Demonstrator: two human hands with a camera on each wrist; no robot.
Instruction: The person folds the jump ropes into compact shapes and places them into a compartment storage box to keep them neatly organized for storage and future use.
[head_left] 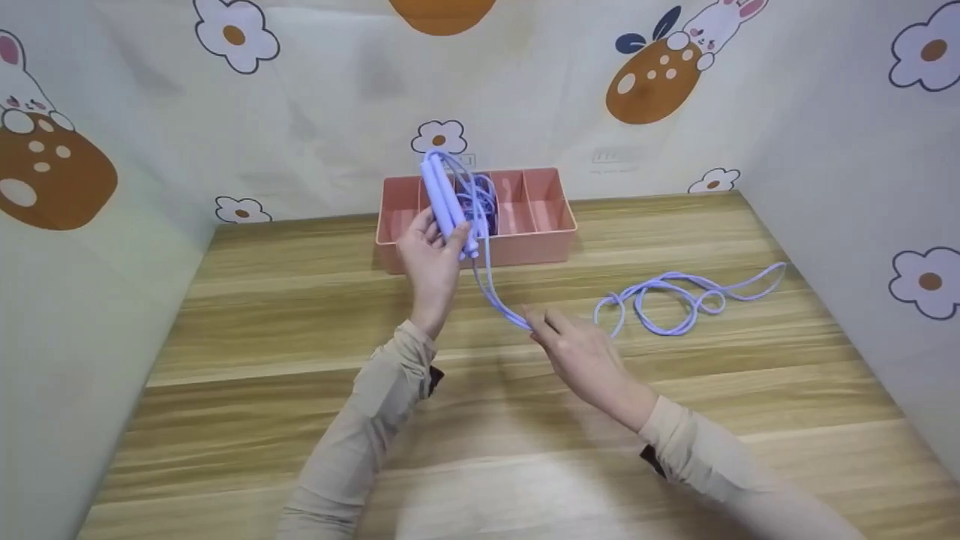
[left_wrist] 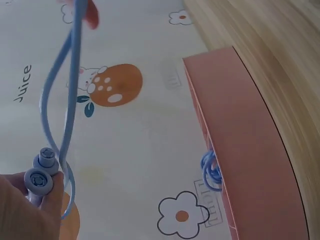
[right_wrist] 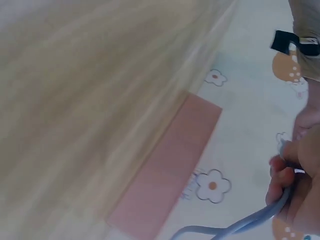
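Observation:
A purple-blue jump rope has its two handles (head_left: 444, 196) side by side in my left hand (head_left: 433, 255), which grips them near their lower ends, above the front of a pink divided box (head_left: 480, 251). In the left wrist view the round handle ends (left_wrist: 38, 181) face the camera. Doubled cord (head_left: 489, 289) loops over the handles and runs down to my right hand (head_left: 577, 352), whose fingers pinch it. Beyond that hand, the loose cord (head_left: 667, 330) lies in loops on the table to the right. The right wrist view shows the cord (right_wrist: 250, 220) inside curled fingers.
The pink box stands against the back wall, split into several compartments. A coiled purple-blue cord (left_wrist: 212, 172) sits in one middle compartment. Patterned cloth walls (head_left: 322, 97) enclose the wooden table (head_left: 262, 315) at the back and both sides.

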